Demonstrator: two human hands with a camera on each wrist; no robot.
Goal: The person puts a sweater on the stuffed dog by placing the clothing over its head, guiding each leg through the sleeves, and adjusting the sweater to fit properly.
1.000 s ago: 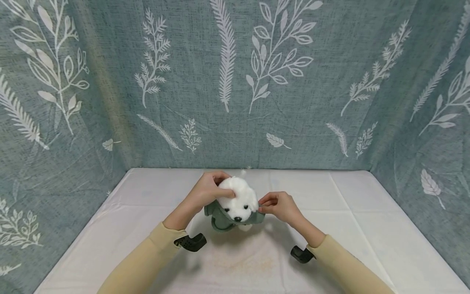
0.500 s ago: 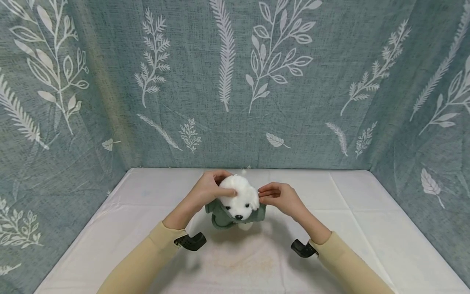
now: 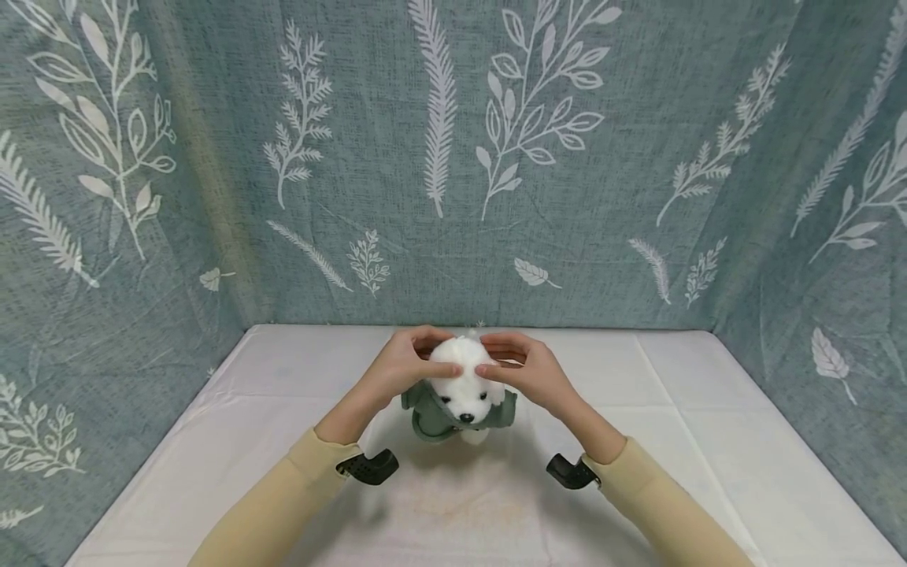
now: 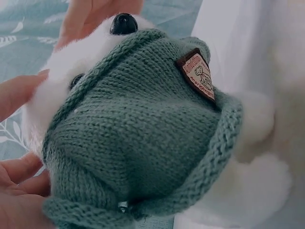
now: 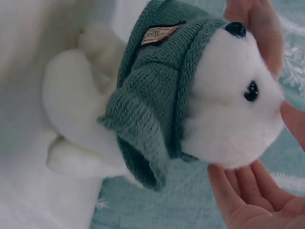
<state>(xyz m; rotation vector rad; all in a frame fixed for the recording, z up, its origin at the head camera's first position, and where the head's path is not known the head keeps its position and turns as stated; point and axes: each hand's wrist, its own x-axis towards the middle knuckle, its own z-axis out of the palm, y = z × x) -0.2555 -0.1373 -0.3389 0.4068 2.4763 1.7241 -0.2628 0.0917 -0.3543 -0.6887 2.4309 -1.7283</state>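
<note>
A white plush dog [image 3: 464, 386] with black eyes and nose stands upright on the table, wearing a green knitted sweater [image 4: 138, 114]. The sweater's rolled collar reaches up to the snout and covers the lower face. A stitched label [image 5: 159, 34] is on its chest. My left hand [image 3: 393, 370] grips one side of the dog's head, thumb on the forehead and fingers behind. My right hand [image 3: 531, 374] holds the other side the same way, its thumb close to the left one. One sweater sleeve [image 5: 145, 152] hangs with its opening showing and no paw in it. Below the hem, white legs [image 4: 248, 191] show.
A white cloth covers the table [image 3: 340, 504], with faint creases and a brownish stain in front of the dog. Blue-green curtains [image 3: 383, 157] with white leaf prints enclose the back and both sides. Black wrist mounts [image 3: 370, 466] sit at the sleeve cuffs.
My right hand has let go of the sweater's edge, risen, and moved left onto the dog's head. The left hand keeps its hold. The dog has shifted slightly right, its head more upright.
</note>
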